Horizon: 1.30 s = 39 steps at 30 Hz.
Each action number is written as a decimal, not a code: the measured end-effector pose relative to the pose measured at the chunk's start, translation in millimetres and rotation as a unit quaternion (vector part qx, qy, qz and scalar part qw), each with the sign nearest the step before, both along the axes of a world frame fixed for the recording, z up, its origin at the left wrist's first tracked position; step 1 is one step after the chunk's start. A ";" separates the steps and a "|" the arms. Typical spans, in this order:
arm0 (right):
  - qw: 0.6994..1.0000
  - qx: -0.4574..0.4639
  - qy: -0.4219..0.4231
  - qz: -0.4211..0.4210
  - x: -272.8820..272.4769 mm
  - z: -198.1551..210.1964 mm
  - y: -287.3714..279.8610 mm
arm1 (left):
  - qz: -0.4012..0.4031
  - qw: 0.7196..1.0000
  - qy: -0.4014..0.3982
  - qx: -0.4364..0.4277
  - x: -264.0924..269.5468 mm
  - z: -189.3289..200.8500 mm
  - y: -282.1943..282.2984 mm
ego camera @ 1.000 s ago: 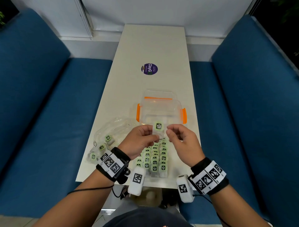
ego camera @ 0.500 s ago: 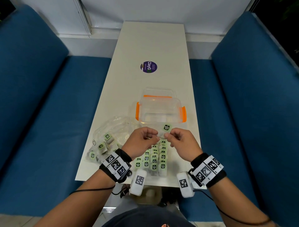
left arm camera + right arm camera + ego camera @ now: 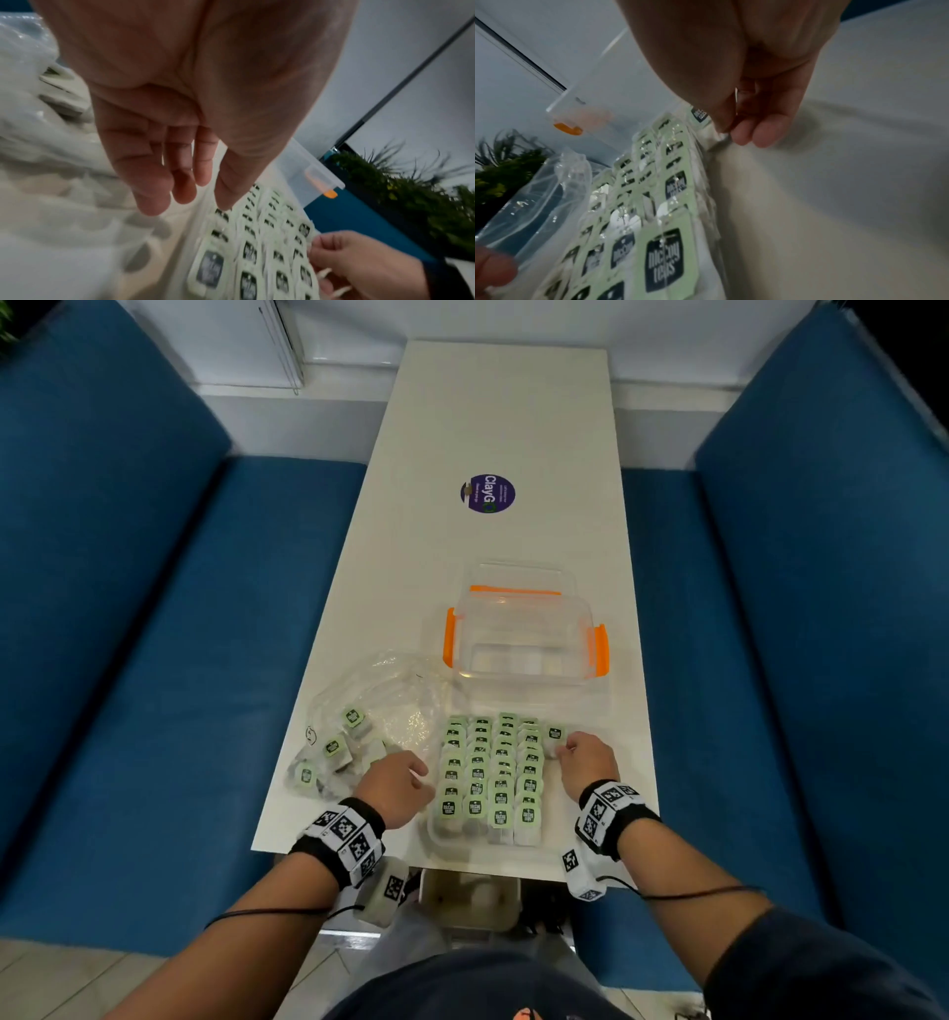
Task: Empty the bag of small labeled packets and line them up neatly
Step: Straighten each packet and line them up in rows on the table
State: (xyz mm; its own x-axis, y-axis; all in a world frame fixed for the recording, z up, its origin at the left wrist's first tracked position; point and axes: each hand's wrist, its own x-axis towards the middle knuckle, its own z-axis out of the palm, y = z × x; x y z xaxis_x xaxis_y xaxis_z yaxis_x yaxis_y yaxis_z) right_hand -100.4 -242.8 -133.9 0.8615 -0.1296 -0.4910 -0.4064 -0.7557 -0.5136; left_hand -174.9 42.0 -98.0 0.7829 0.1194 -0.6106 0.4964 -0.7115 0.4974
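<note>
Several green-labelled packets [image 3: 488, 773] lie in neat rows near the table's front edge. My right hand [image 3: 562, 749] pinches one more packet [image 3: 554, 736] at the far right corner of the rows; in the right wrist view the thumb and fingers [image 3: 762, 134] hold its edge just below its label [image 3: 699, 114]. My left hand [image 3: 418, 770] hovers between the rows and the clear bag [image 3: 390, 701], fingers [image 3: 154, 194] relaxed and holding nothing. The bag lies to the left with several packets [image 3: 334, 747] still inside.
A clear lidded container [image 3: 524, 629] with orange clips stands just behind the rows. A purple round sticker [image 3: 488, 493] marks the white table [image 3: 503, 418] farther back. Blue bench seats flank the table on both sides.
Both hands held one packet up above the rows. Now the right hand has brought it down to the rows' far right corner, and the left hand has let go and dropped toward the bag.
</note>
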 end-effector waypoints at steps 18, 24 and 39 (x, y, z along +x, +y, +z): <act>0.995 0.047 -0.027 0.083 -15.1 72.3 39.3 | 0.039 0.996 -0.074 -0.034 -12.8 27.9 29.2; 0.969 0.116 -0.056 0.210 3.1 91.9 145.2 | 0.134 0.984 -0.115 0.013 -12.5 45.3 93.3; 0.958 -0.056 0.060 0.274 32.1 5.8 288.0 | 0.142 0.988 -0.054 0.031 5.6 24.4 151.6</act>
State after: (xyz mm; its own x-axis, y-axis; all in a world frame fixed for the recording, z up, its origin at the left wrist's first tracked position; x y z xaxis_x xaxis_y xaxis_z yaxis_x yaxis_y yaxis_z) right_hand -68.3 45.3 -128.1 0.7537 0.2674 -0.6004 0.0155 -0.9205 -0.3905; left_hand -169.3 193.6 -73.6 0.7725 0.3781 -0.5101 0.6269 -0.5818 0.5182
